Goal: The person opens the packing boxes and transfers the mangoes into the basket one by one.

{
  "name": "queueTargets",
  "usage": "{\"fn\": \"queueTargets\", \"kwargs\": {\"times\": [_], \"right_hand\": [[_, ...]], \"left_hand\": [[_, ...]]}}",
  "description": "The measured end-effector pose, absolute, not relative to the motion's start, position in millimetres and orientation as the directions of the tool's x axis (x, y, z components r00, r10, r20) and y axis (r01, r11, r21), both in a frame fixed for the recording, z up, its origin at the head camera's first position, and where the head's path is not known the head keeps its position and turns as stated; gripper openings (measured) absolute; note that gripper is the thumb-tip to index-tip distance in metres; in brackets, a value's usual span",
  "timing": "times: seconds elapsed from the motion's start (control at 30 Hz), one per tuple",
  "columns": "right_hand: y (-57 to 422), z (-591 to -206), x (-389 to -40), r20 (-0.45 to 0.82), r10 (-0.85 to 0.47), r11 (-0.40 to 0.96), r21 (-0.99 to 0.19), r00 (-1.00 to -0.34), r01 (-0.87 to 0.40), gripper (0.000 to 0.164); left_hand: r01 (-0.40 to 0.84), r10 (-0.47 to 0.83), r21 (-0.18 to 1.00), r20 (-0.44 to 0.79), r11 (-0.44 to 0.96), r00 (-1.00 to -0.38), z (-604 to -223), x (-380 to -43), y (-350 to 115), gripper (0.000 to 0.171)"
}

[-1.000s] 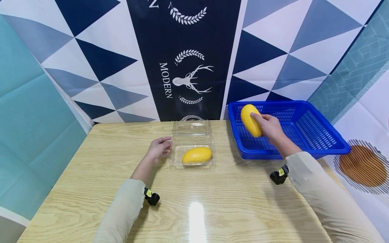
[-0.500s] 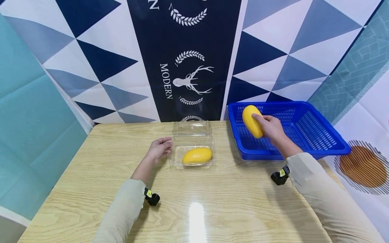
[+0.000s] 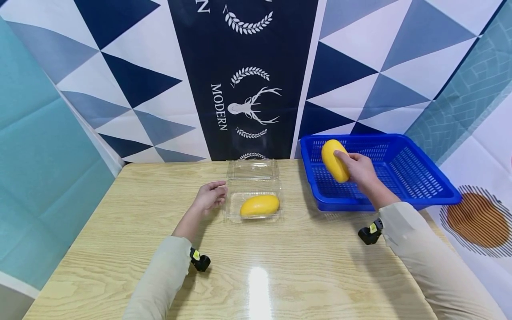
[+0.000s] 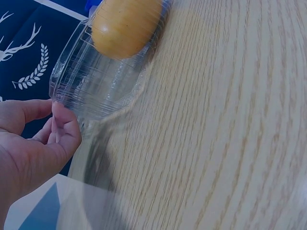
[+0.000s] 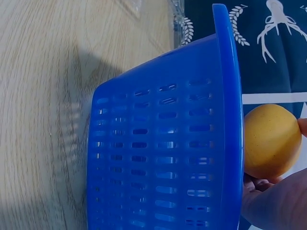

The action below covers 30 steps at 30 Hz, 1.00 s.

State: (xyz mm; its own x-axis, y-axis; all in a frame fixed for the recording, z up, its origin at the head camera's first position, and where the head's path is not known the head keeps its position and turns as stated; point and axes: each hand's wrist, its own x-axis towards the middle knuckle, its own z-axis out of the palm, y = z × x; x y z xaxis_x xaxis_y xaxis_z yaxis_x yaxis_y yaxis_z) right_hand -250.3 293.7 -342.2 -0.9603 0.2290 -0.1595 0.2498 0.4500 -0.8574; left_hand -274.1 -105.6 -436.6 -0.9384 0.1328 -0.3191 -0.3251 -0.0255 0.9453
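A clear plastic clamshell box (image 3: pixel 234 200) stands on the table with its lid folded back. One yellow mango (image 3: pixel 260 205) lies inside it. At the box's left edge is my left hand (image 3: pixel 209 196); in the left wrist view, thumb and fingertips pinch the rim of the box (image 4: pixel 103 91). My right hand (image 3: pixel 358 169) grips a second yellow mango (image 3: pixel 335 161) above the left part of the blue basket (image 3: pixel 382 204). The right wrist view shows this mango (image 5: pixel 271 139) above the basket's rim, with part of the hand hidden behind the rim.
The slotted blue basket stands at the table's back right. Both things rest on a wood-grain table (image 3: pixel 304 262). A patterned cloth (image 3: pixel 256 80) hangs along the table's back edge.
My right hand has shifted slightly to the right and down with the mango. The left hand and the clear box have stayed in place.
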Motion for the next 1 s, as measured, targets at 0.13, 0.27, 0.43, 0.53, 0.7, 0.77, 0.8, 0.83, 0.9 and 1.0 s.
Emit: {"fn": "queueTargets", "kwargs": {"times": [0.13, 0.27, 0.43, 0.53, 0.7, 0.77, 0.8, 0.83, 0.9, 1.0], "right_hand": [[295.3, -343.4, -250.9, -0.159, 0.240, 0.441, -0.861, -0.958, 0.254, 0.093], [297.3, -344.3, -251.9, -0.157, 0.240, 0.440, -0.862, -0.958, 0.252, 0.093], [298.8, -344.5, -252.4, -0.157, 0.240, 0.439, -0.862, -0.958, 0.252, 0.093], [299.2, -344.3, -251.9, -0.156, 0.241, 0.439, -0.863, -0.958, 0.251, 0.093], [300.6, -344.3, -250.8, -0.155, 0.241, 0.441, -0.862, -0.958, 0.251, 0.093], [301.4, -344.4, -250.4, -0.155, 0.242, 0.443, -0.861, -0.958, 0.251, 0.093], [301.9, -344.5, -250.1, -0.156, 0.242, 0.445, -0.859, -0.958, 0.252, 0.093], [302.3, -344.6, -250.0, -0.156, 0.242, 0.445, -0.859, -0.958, 0.252, 0.093], [303.0, -344.8, -249.8, -0.156, 0.241, 0.446, -0.859, -0.958, 0.253, 0.093], [304.2, -345.7, -250.3, -0.158, 0.244, 0.445, -0.858, -0.957, 0.255, 0.093]], "left_hand": [[-0.327, 0.132, 0.945, -0.321, -0.028, -0.938, -437.4, -275.0, -105.5, 0.044], [-0.329, 0.137, 0.944, -0.322, -0.031, -0.937, -438.1, -275.2, -106.1, 0.044], [-0.332, 0.145, 0.943, -0.323, -0.039, -0.935, -438.7, -275.0, -107.2, 0.045], [-0.330, 0.145, 0.943, -0.321, -0.046, -0.936, -438.9, -275.3, -107.4, 0.045], [-0.323, 0.150, 0.945, -0.313, -0.049, -0.938, -438.8, -275.1, -107.6, 0.046], [-0.324, 0.149, 0.945, -0.314, -0.047, -0.938, -438.8, -275.0, -107.6, 0.046], [-0.324, 0.149, 0.945, -0.314, -0.045, -0.938, -438.9, -275.1, -107.6, 0.046], [-0.326, 0.147, 0.944, -0.317, -0.043, -0.937, -439.0, -275.0, -107.7, 0.045], [-0.329, 0.148, 0.943, -0.320, -0.041, -0.936, -439.4, -275.4, -107.9, 0.045], [-0.333, 0.146, 0.942, -0.324, -0.041, -0.935, -439.7, -276.0, -107.9, 0.045]]}}
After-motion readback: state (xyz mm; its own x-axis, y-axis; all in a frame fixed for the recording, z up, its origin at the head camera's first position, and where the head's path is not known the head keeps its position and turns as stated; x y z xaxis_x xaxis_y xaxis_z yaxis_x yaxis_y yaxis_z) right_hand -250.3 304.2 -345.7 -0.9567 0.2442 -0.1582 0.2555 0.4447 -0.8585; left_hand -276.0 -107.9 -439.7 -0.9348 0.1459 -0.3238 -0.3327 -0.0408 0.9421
